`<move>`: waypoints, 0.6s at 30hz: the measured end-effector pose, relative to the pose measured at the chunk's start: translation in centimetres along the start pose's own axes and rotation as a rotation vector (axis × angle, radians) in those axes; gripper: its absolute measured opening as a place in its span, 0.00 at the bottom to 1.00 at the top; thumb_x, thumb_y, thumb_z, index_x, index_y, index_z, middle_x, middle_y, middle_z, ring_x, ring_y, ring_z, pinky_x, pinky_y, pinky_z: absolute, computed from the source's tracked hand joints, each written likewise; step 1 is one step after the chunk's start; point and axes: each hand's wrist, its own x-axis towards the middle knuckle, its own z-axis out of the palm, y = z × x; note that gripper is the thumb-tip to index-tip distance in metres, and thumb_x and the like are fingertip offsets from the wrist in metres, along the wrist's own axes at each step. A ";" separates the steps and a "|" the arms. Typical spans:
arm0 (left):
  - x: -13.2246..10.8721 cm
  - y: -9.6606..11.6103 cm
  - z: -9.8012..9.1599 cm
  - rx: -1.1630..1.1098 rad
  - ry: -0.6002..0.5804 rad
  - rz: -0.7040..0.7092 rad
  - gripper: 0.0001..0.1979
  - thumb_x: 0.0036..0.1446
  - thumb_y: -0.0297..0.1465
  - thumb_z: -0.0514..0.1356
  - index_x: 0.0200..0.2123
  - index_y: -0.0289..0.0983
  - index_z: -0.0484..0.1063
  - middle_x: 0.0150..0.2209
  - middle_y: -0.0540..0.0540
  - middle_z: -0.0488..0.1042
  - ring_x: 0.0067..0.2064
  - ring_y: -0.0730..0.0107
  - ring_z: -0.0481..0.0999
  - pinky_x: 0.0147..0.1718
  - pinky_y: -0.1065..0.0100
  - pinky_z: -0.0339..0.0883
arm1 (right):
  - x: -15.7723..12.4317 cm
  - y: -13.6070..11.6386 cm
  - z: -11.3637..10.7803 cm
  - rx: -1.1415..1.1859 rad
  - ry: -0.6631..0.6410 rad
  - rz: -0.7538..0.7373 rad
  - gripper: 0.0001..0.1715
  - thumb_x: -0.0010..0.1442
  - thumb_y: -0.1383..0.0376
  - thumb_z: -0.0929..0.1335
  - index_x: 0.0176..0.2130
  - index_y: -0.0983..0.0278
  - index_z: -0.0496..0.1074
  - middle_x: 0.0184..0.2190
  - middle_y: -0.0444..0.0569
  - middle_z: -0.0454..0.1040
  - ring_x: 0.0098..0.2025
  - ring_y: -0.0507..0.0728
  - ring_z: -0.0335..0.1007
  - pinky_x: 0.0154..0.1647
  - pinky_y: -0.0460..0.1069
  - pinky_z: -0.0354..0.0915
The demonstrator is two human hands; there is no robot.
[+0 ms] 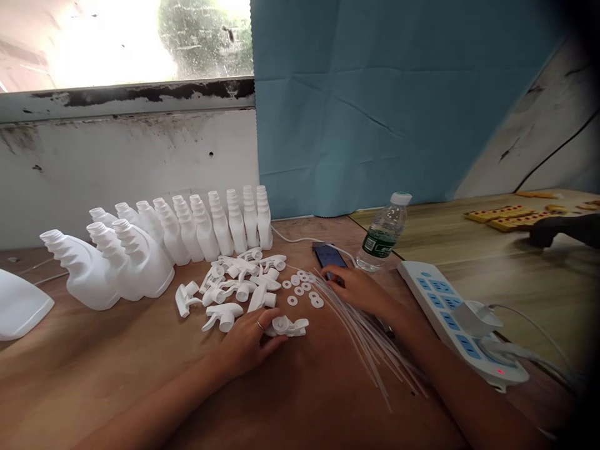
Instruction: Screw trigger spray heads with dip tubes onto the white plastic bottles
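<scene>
My left hand (250, 340) is closed around a white spray trigger head (293, 326), which lies on its side low over the table with its round cap opening facing up. My right hand (359, 289) has its fingers curled together at the far ends of a bundle of thin clear plastic tubes (363, 331); they seem to pinch a tube there. Small white ring washers (305, 286) lie scattered between both hands. Beyond my left hand is a loose heap of more trigger heads (239, 275).
White spray bottles (201, 228) without tops stand in rows by the wall. A phone (330, 256) lies just beyond my right hand. A water bottle (382, 234) stands behind it. To the right is a power strip (434, 300) with plugs and cables. Yellow parts (509, 215) lie farther right.
</scene>
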 end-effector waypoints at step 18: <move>0.7 0.8 -0.4 -0.052 -0.021 -0.008 0.22 0.59 0.35 0.62 0.56 0.40 0.67 0.44 0.45 0.76 0.42 0.62 0.77 0.42 0.63 0.71 | -1.5 -6.5 4.3 1.018 -0.097 -0.052 0.13 0.59 0.55 0.71 0.35 0.63 0.79 0.29 0.45 0.71 0.24 0.49 0.63 0.23 0.45 0.59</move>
